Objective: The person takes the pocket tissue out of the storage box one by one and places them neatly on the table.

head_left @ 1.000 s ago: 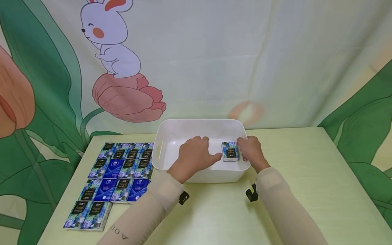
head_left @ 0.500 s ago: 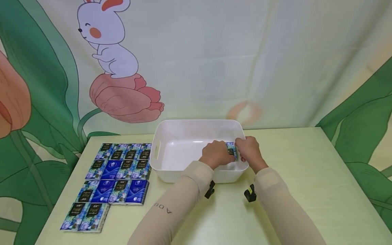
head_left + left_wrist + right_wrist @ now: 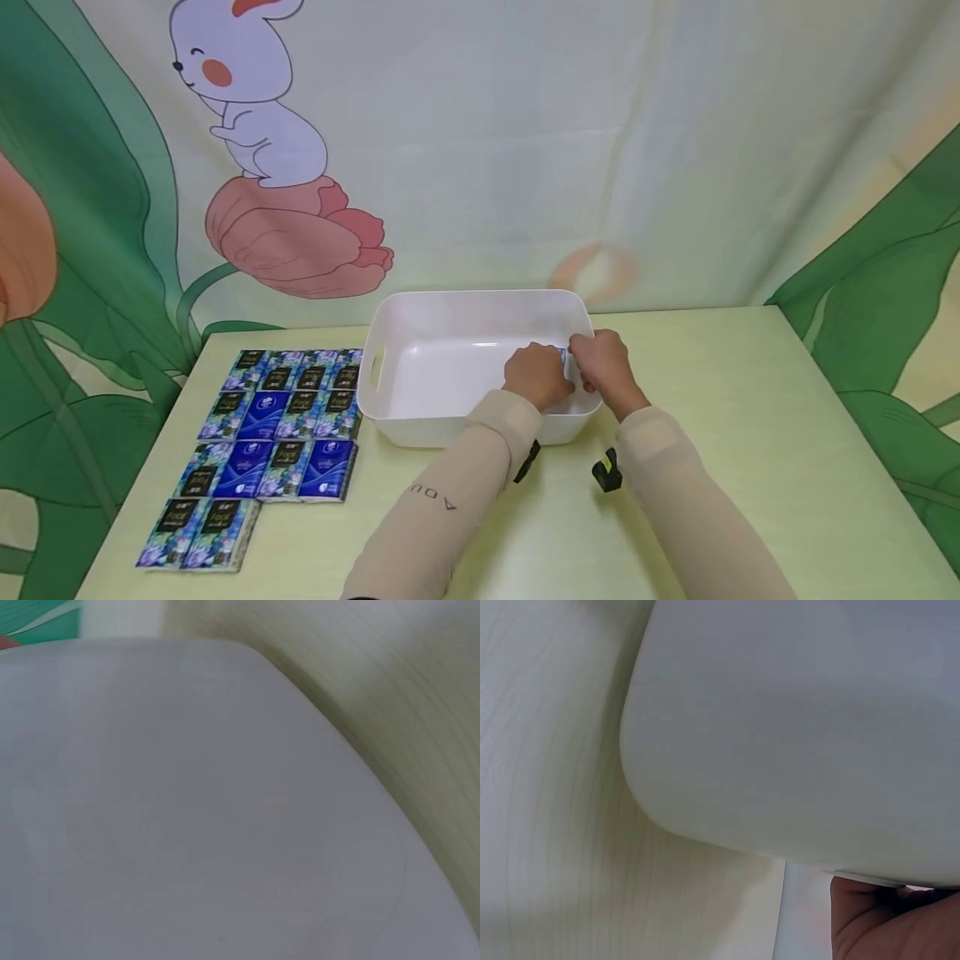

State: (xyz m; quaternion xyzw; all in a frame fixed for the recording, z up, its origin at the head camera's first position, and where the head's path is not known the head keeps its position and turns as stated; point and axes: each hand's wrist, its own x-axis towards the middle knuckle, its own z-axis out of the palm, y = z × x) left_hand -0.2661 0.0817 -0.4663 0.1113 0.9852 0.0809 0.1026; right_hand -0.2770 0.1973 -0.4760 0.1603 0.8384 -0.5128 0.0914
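Observation:
A white plastic bin [image 3: 423,321] stands at the back middle of the table. Inside its right end lies a blue-green tissue pack [image 3: 562,356], mostly covered by my left hand [image 3: 537,375], which reaches over the front rim and grips it. My right hand [image 3: 604,367] holds the bin at its right end, fingers curled round the handle opening. In the right wrist view the right hand [image 3: 889,922] shows at the lower right, against the bin wall [image 3: 780,750]. The left wrist view is filled mostly by the bin's outer wall [image 3: 187,787]; no left-hand fingers show there.
Left of the bin, several tissue packs [image 3: 300,414] lie in neat rows, most floral and some plain dark blue [image 3: 246,468]. The pale green table [image 3: 720,417] ends at a curtain [image 3: 465,167] printed with a rabbit and flowers.
My left hand has moved right and down onto the tissue pack in the bin and now covers most of it. My right hand keeps its hold on the bin. The head view has shifted slightly.

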